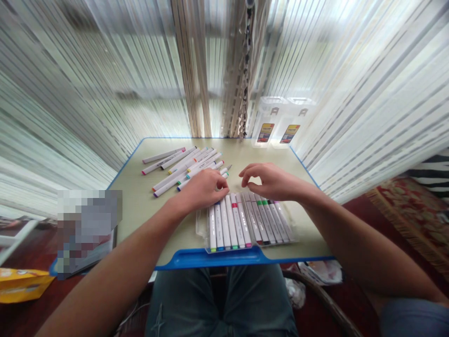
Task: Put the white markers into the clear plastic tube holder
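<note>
A clear plastic tray [201, 226] lies near the front edge of the small table [140, 206], filled with a row of several white markers [242, 224] with coloured end bands. My left hand [203, 188] rests curled over the far ends of the left markers, fingers closed on the tops of the markers. My right hand [271, 180] hovers over the far ends of the right markers, fingers bent in a loose pinch; I cannot make out anything in them. A loose group of several markers [185, 167] lies on the table beyond my left hand.
Two clear plastic containers [280, 122] with yellow labels stand at the table's far right corner. Sheer striped curtains surround the table. The table has a blue rim [210, 258]. A yellow package [21, 281] lies at the lower left, a red rug [410, 210] at right.
</note>
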`<state>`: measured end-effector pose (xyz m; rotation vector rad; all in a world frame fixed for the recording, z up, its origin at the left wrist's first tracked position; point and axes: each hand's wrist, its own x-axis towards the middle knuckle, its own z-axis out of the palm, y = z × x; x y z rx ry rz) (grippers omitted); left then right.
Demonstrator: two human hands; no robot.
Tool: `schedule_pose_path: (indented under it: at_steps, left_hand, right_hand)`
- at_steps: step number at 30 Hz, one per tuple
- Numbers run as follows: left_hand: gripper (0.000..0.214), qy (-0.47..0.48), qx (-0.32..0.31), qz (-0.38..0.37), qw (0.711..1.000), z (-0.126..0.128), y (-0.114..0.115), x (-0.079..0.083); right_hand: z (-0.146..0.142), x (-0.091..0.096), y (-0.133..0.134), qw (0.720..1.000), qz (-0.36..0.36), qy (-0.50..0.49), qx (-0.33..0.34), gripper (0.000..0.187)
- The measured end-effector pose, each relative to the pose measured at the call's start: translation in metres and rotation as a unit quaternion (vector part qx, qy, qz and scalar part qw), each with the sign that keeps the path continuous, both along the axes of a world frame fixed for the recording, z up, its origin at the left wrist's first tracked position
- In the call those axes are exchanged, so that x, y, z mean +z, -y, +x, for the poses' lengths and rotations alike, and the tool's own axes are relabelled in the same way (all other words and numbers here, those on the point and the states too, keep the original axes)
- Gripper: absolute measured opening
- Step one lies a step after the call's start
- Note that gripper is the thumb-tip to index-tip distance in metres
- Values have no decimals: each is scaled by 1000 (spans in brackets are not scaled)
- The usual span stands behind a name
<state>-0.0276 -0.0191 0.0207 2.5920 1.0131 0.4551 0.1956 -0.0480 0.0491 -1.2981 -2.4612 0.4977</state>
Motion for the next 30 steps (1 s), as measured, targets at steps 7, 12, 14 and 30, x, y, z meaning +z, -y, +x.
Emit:
schedule_pose_path:
  at_steps: [7,12,14,30]
  left_hand:
    - [21,21,-42,-11,999,8,-3,-2]
    - [23,13,-40,-11,999,10,-5,-5]
    - [24,3,-32,-3,999,10,-4,-4]
    - [22,11,-28,-6,1000,9,-2,-3]
  right_hand:
    - [14,-2,4,999,-27,7,32,15]
    - [8,-6,5,999,-17,15,39,15]
    - [8,-6,5,999,-14,10,39,16]
    - [19,-6,5,999,-45,14,27,33]
